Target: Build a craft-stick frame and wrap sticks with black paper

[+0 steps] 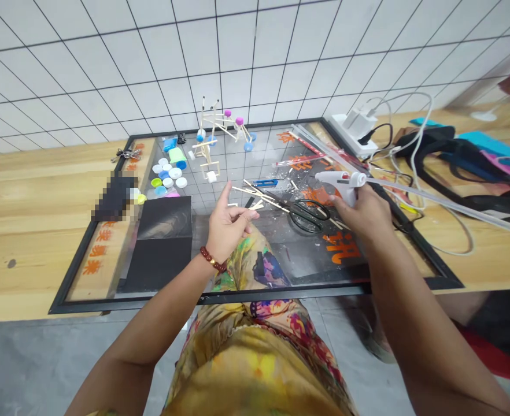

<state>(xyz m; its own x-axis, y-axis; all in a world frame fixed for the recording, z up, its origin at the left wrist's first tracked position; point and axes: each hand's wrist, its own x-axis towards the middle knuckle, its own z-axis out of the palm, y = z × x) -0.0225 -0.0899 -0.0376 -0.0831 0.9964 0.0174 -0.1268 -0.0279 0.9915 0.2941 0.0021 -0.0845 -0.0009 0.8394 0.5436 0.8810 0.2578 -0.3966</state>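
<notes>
While the right hand (363, 216) holds a white hot glue gun (339, 188) above the work surface, the left hand (229, 228) hangs open nearby. Right grip: clenched around the gun's handle, nozzle end pointing toward the left hand. A long translucent glue stick (454, 202) appears to run from the gun's rear across the counter (42, 231). Left grip: released and empty, fingers spread just above loose wooden craft sticks (259, 196).

Black-handled scissors (309, 215) lie open across the sticks, within easy reach of both hands. Bits of dried glue (289, 185) are scattered nearby. A black-framed glass panel (255, 299) lies on the counter beneath all this, probably as a wipeable shield against drips. Raising the gun may likewise keep its hot tip off the glass.

No closed container is visible; the panel serves as the tray. Colored plastic bottle caps (166, 176) sit grouped at its far left, apparently sorted apart from the cutting area. Beyond them stand wooden stick models with pink and blue balls (222, 124), placed at the far edge, perhaps to keep them clear of the hands. A white power strip (353, 130) sits past the panel's far right corner, close to the gun's working area.
</notes>
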